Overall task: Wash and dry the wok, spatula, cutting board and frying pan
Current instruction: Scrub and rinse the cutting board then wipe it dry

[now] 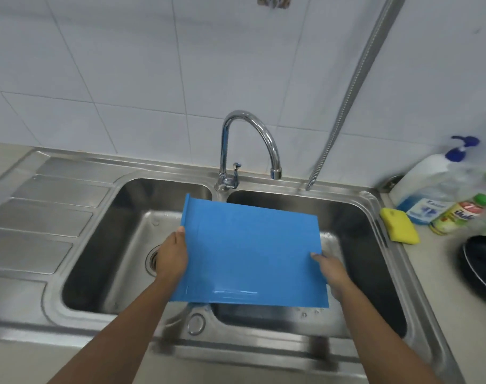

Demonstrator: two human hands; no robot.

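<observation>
Head view, looking down at a steel sink (236, 353) with 2 basins and a drainboard (42, 217) on the left. I see both hands holding a blue board (250, 253) nearly flat in the air over the divider between the basins, most of it above the right basin.

The left hand (171, 259) grips the board's left edge, thumb on top, the other fingers curled under it and hidden. The right hand (333, 273) pinches the right edge near the front corner, thumb on the top face, fingers underneath and out of sight. Neither hand holds anything else.

A wet sheen lies along the board's near edge. I judge it is kept over the basins so drips fall into the sink, not on the counter (435, 261). A grip at each side keeps a thin, slippery sheet from sagging or sliding.

The tap (252, 139) curves above the board's far edge, spout over the right basin; I see no water running. On the counter to the right are a yellow sponge (399, 225), a pump bottle (427, 178), a green-capped bottle (458, 214) and the dark pan (483, 264), cut off by the frame. Wok and spatula are not in view.

I judge the board is at rinsing or shaking off, with drying yet to come.
</observation>
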